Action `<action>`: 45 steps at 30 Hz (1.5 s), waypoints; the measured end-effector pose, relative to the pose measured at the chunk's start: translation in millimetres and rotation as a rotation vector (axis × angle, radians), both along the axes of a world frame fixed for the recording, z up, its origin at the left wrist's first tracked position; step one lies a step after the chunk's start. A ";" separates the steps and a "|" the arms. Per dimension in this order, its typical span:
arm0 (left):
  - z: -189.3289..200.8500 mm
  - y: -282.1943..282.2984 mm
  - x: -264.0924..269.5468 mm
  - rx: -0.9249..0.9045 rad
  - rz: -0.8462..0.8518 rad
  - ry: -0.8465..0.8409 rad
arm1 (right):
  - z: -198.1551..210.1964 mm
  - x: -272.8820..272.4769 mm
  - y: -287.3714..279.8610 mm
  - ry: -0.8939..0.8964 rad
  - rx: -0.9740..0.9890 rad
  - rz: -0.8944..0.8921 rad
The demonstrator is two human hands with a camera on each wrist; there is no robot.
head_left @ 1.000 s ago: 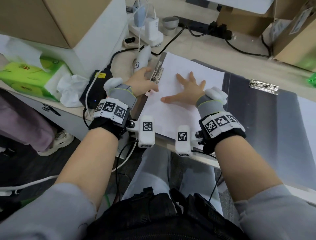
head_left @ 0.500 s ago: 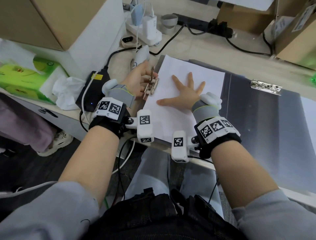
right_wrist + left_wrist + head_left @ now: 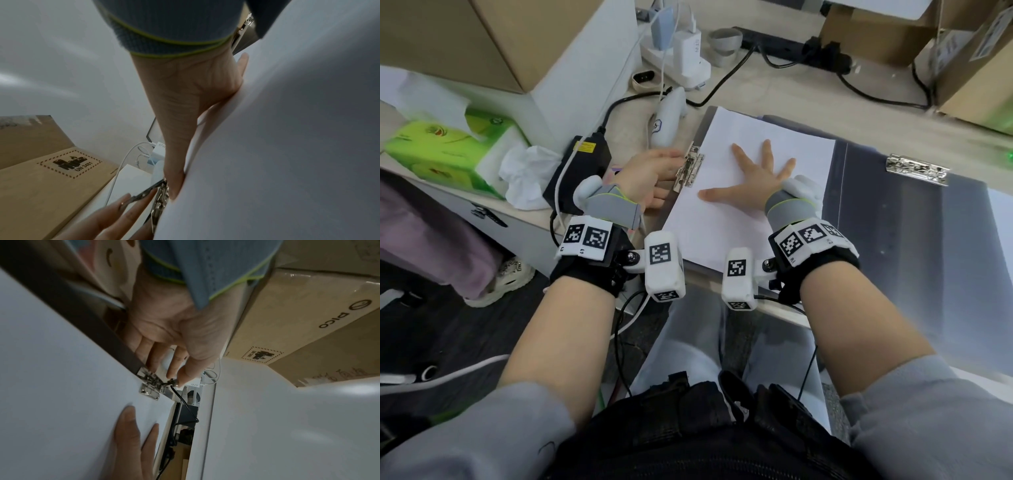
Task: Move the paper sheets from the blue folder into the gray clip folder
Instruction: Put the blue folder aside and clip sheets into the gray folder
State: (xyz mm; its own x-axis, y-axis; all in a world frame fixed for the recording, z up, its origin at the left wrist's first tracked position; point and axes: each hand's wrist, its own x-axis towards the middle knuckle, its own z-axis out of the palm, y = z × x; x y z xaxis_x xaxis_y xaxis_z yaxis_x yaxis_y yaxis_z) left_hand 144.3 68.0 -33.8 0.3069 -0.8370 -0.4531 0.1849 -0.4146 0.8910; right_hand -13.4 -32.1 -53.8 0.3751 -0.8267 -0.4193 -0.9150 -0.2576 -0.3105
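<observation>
White paper sheets (image 3: pixel 722 233) pressed flat by splayed right hand (image 3: pixel 756 181); metal clip (image 3: pixel 690 168) touched by straight-fingered left hand (image 3: pixel 643 178).

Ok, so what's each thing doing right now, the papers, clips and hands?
paper sheets: flat on the gray clip folder, under the clip.
clip: down on the sheets' left edge.
left hand: stretched out, touching the clip's lever.
right hand: spread flat, pressing on the sheets.
other clip: lying flat, no paper under it.
tissue box: open, a tissue sticking out.
</observation>
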 end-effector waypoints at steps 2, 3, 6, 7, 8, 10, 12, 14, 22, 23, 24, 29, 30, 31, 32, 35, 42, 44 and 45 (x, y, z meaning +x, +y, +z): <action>-4.2 -0.3 1.8 -0.014 0.007 -0.026 | -0.5 0.4 -0.1 0.008 -0.008 0.004; -5.7 -0.4 2.1 -0.019 0.007 -0.049 | -1.0 0.5 -0.2 0.011 -0.009 0.005; -11.1 -2.9 3.5 0.001 -0.006 -0.125 | -1.7 0.2 -0.5 0.009 -0.016 0.002; -12.0 -4.2 3.6 0.020 -0.021 -0.156 | -2.4 0.0 -0.4 0.008 -0.020 0.001; -11.3 -4.9 2.5 0.041 -0.037 -0.190 | -3.1 0.1 -0.1 0.005 -0.023 0.002; -12.3 -8.1 1.4 0.068 -0.050 -0.252 | -3.9 0.6 -0.1 0.002 -0.024 0.002; -14.9 -11.8 0.4 0.078 -0.054 -0.319 | -4.1 0.8 -0.6 0.008 -0.029 0.004; -18.4 -12.9 0.4 0.080 -0.051 -0.416 | -4.2 0.4 -0.6 0.013 -0.029 0.006; -21.1 -16.0 -0.5 0.133 -0.040 -0.411 | 1.9 -4.8 1.9 -0.050 -0.012 -0.019; -18.9 -15.3 -1.5 0.135 -0.024 -0.429 | 3.5 -6.8 2.5 -0.098 0.001 -0.034; -16.0 -15.1 -2.7 0.129 -0.008 -0.466 | 5.8 -9.1 3.2 -0.155 0.014 -0.050; 4.4 -22.8 -16.0 0.079 -0.039 -0.815 | 13.9 -24.5 3.1 -0.448 0.062 -0.139; 9.1 -26.0 -21.3 0.060 -0.053 -0.880 | 14.8 -29.2 4.3 -0.504 0.063 -0.154; 14.0 -29.1 -28.3 0.060 -0.073 -0.964 | 15.8 -34.6 5.5 -0.554 0.056 -0.170; 17.9 -32.8 -35.8 0.063 -0.101 -1.039 | 17.6 -41.2 6.5 -0.593 0.048 -0.188; 25.0 -45.9 -64.9 0.040 -0.214 -1.088 | 24.3 -67.0 6.2 -0.619 -0.004 -0.206; 24.8 -79.4 -148.3 -0.067 -0.417 -1.026 | 23.9 -146.5 -7.6 -0.718 -0.082 -0.385; 22.4 -89.0 -168.9 -0.103 -0.436 -0.982 | 21.6 -166.6 -13.3 -0.727 -0.092 -0.443; 20.5 -94.0 -180.2 -0.117 -0.439 -0.957 | 19.8 -177.8 -16.6 -0.722 -0.104 -0.474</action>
